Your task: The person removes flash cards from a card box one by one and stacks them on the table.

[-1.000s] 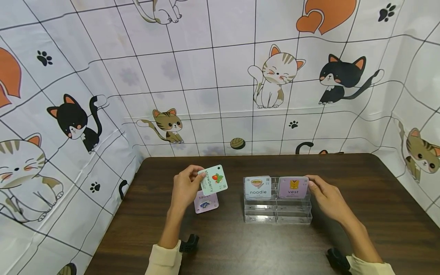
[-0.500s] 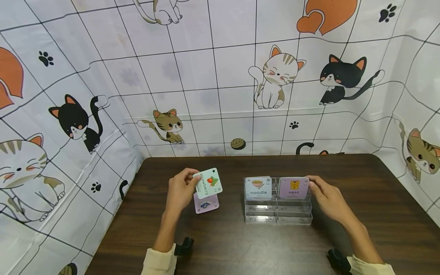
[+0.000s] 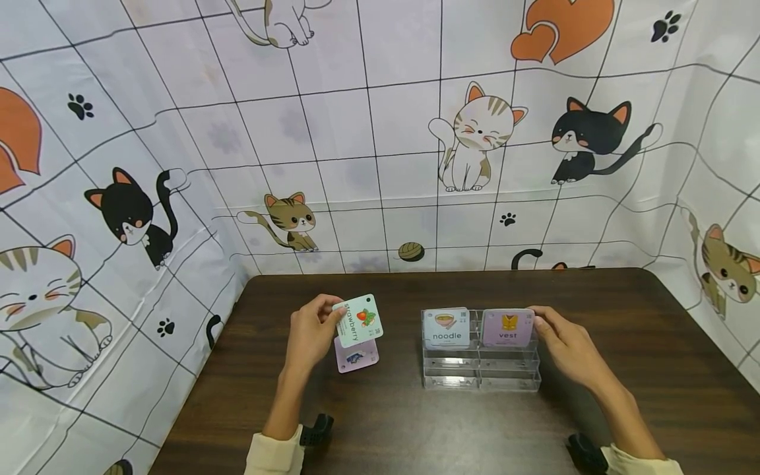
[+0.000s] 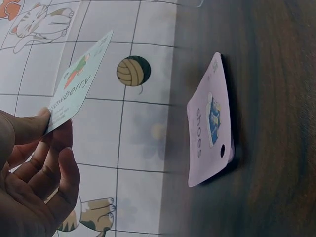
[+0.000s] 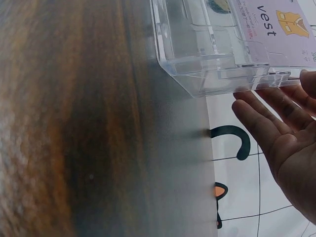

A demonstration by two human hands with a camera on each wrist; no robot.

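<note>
A person's left hand (image 3: pixel 313 328) pinched a pale green square card with rounded corners, a strawberry picture and the word "strawberry" (image 3: pixel 359 321) between thumb and fingers. That card was held up off the dark brown wood-grain table (image 3: pixel 415 429), tilted so that its word ran sideways in the head view. Below it, on the table, lay a lilac card with rounded corners, marked "shoes" (image 3: pixel 356 359); from the head view the green card hid its upper part, while the left wrist view showed its word, its picture and a dark hole near one corner.

To the right stood a clear plastic tiered card rack with two columns (image 3: pixel 509 381). In its top tier, a white card with a bowl and the word "noodle" (image 3: pixel 446 328) stood on the left, and a lilac card with a yellow vest (image 3: pixel 508 328) stood on the right. The right hand (image 3: pixel 567 344) held the rack's right side in a narrow grip, thumb near the vest card's edge, fingers along the back corner. Behind the table hung white grid-lined sheeting printed with cartoon cats (image 3: pixel 344 178).
</note>
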